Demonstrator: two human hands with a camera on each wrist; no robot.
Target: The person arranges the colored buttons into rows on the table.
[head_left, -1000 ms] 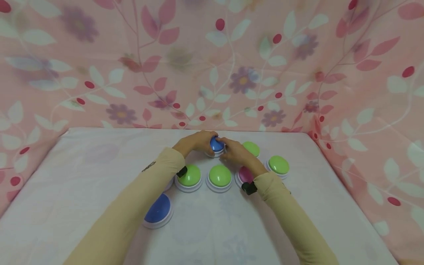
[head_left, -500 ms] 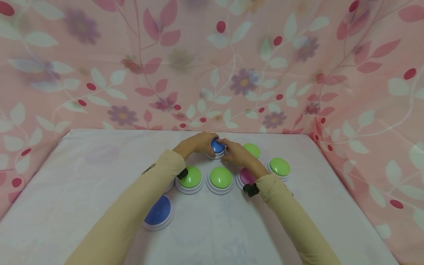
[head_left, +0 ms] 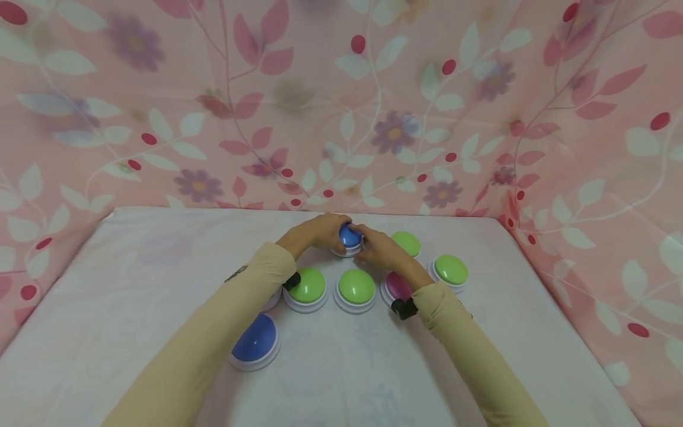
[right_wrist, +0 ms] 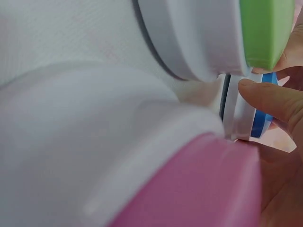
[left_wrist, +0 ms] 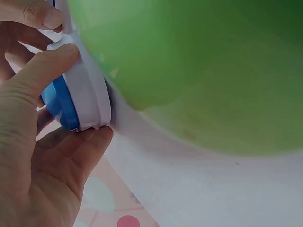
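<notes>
At the back of the white-covered table, a blue dome push button (head_left: 350, 236) with a white round base sits between my two hands. My left hand (head_left: 322, 231) holds it from the left. In the left wrist view, the left thumb (left_wrist: 59, 59) lies on the white base (left_wrist: 87, 90) and other fingers reach round its edge. From the right, my right hand (head_left: 381, 249) grips the same button, and the right wrist view shows its thumb (right_wrist: 262, 97) against the base's side. Part of the blue dome is hidden by fingers.
Green buttons stand in front (head_left: 356, 287), under the left wrist (head_left: 308, 286), and to the right (head_left: 451, 270) (head_left: 407, 244). A pink button (head_left: 399, 286) lies below the right wrist. Another blue button (head_left: 256, 338) is partly behind the left sleeve. Floral cloth (head_left: 299, 118) walls the back.
Both hands stay around the blue button with no clear movement. Only the head view has shifted slightly.
</notes>
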